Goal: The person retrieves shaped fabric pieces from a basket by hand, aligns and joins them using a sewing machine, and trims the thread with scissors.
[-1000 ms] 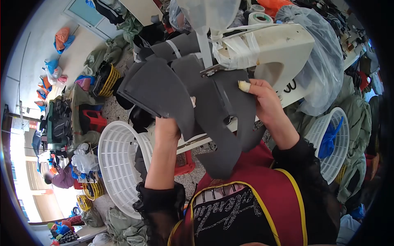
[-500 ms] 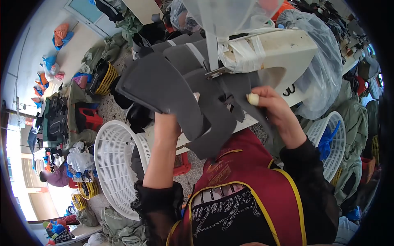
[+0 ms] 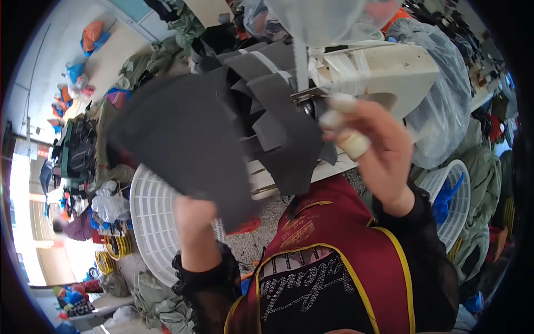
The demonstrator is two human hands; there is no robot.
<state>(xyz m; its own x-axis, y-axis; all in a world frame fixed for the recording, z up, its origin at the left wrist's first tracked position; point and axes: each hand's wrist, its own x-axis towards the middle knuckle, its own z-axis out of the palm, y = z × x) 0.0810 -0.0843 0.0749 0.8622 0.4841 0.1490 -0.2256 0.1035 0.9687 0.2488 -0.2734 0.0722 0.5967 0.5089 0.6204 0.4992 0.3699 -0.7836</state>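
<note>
My left hand (image 3: 196, 220) is closed at the lower edge of a large dark grey fabric panel (image 3: 183, 133), its fingers mostly hidden behind the cloth. The panel is lifted to the left and partly blurred. My right hand (image 3: 378, 147), with pale coverings on several fingertips, is by the needle area of a cream sewing machine (image 3: 400, 69). Its fingers are curled together and blurred; I cannot make out what is between them. Beside them, several grey fabric pieces (image 3: 289, 133) hang over the machine's front edge.
A white plastic basket (image 3: 153, 222) stands at left, and another white basket (image 3: 464, 195) holding a blue bag is at right. Clear plastic sheeting (image 3: 439, 106) drapes behind the machine. Sacks and yellow baskets (image 3: 118, 245) line the floor at left, where another person (image 3: 78, 227) appears.
My left hand has moved left and down, drawing the grey panel away from the other pieces. My right hand has left the hanging grey strip and shifted up toward the needle area.
</note>
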